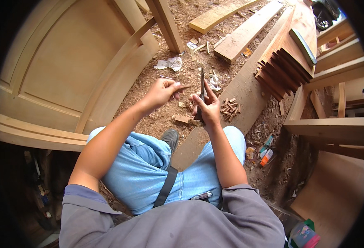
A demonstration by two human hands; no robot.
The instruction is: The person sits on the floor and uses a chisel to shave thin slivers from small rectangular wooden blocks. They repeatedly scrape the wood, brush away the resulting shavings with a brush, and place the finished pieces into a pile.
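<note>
Out in front of my knees, my left hand (162, 91) pinches a thin, small wooden piece (184, 87), its tip pointing to the right. Just right of it, my right hand (206, 106) is wrapped round a dark, long-bladed tool (202, 75) held upright; whether it is a knife or a chisel I cannot tell. A pile of short wooden bits (230, 109) lies on a long board (250, 105) beside my right hand. Wood shavings (140, 111) cover the ground below my hands.
A panelled wooden piece (58, 62) stands at the left. Planks (244, 31) and stacked dark-edged boards (279, 70) lie ahead and right. Wooden frames (328, 126) stand at the far right, near small orange and teal items (266, 157). A plastic container (302, 235) sits at lower right.
</note>
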